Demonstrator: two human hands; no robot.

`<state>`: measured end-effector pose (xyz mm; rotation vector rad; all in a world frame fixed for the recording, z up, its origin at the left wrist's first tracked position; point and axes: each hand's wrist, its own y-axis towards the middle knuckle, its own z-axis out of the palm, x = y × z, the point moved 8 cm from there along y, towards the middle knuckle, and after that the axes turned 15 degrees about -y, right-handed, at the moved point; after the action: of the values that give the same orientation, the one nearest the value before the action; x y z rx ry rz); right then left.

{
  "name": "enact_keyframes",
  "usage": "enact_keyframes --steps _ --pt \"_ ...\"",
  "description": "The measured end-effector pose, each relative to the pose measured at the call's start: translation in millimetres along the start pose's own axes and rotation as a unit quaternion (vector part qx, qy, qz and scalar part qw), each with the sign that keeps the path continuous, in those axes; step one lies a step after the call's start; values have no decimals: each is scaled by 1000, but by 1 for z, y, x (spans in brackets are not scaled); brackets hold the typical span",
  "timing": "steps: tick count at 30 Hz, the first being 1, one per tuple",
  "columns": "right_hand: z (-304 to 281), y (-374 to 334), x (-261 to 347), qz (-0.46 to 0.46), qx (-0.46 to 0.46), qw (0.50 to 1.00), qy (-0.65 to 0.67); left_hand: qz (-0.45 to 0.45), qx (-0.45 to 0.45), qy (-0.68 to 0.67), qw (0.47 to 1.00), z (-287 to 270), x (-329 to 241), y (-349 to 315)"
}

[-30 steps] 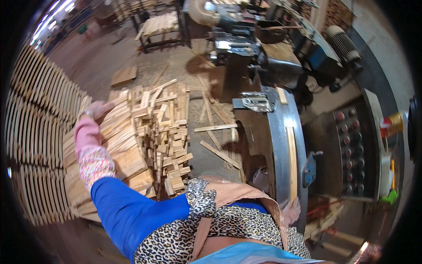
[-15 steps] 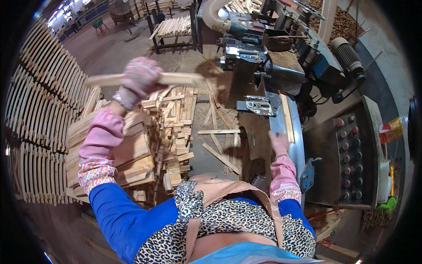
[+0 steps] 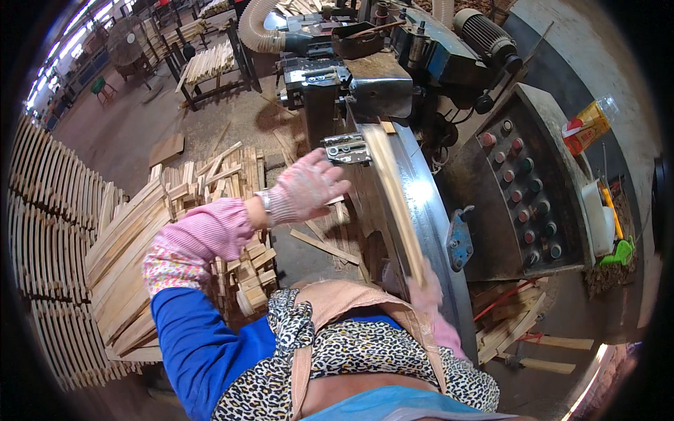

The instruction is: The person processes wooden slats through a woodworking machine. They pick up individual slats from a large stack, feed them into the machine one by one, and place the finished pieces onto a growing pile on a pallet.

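Around 4 o'clock, your right hand (image 3: 425, 291) is gripping the wood strip (image 3: 397, 196). Near 10 o'clock, your left hand (image 3: 309, 189) is hovering, splayed.

A wooden strip (image 3: 394, 189) is extending along the counter (image 3: 432, 231), a wood pile (image 3: 137, 245) is lying left, and a control panel (image 3: 484, 210) is standing right (a machine (image 3: 382, 98) is occupying the far end).

The view comes from a wide fisheye camera on the person's head — the left one of a side-by-side pair — looking steeply down and forward. The wearer's leopard-print garment (image 3: 379, 358) sits close at the lower edge, the left hand (image 3: 309, 191) and right hand (image 3: 425, 291) within arm's reach, the floor (image 3: 130, 130) receding toward the upper left.
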<state>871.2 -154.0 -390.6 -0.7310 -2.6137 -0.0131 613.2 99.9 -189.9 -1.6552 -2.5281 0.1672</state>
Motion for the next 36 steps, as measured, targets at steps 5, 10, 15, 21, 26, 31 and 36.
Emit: enact_keyframes --steps 5,10,15,21,26,31,36 --pt "-10 1 -41 63 -42 963 -257 -71 51 -54 995 20 22 -33" --pt "25 147 5 -47 -273 928 -247 -78 -39 -93 992 4 26 -33" --pt "42 258 40 -47 -280 935 -211 -231 -36 -149 961 -24 94 -59" --pt "42 160 38 -53 -143 971 -186 -503 -152 -167 834 17 252 -313" --pt "4 -3 -64 40 -62 967 -245 -500 28 -194 844 76 299 -411" --pt "8 1 -59 29 -163 955 -248 -635 -67 -383 667 112 310 -454" --pt "14 132 16 -102 -304 915 -244 -608 -92 -210 760 50 302 -419"
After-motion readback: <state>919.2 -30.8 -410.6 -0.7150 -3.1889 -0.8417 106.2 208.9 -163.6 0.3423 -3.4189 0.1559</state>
